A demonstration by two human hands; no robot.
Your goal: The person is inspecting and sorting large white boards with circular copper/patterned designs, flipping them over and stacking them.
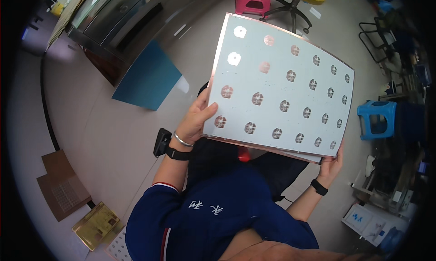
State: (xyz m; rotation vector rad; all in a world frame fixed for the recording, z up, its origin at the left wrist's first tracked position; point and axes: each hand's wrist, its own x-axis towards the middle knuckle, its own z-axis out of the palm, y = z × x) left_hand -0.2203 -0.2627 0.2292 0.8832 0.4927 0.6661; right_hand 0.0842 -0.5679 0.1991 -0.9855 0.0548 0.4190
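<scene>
A large white circuit board panel (274,86) is tilted up in front of me, with rows of small dark and copper-coloured round patterns across its face. Its edges are copper-coloured, and part of another sheet shows beneath its lower edge. My left hand (196,113) grips the panel's left edge, thumb on the face and fingers behind. At the lower right corner, my right hand (331,164) is closed round the edge, its fingers partly hidden by the panel. Both wrists wear black bands.
A blue board (147,77) stands on the floor to the left, near a metal cabinet (120,18). Stools in pink (252,3) and blue (376,120) stand far ahead and to the right. Cardboard (63,186) and a gold-coloured block (96,225) lie at lower left.
</scene>
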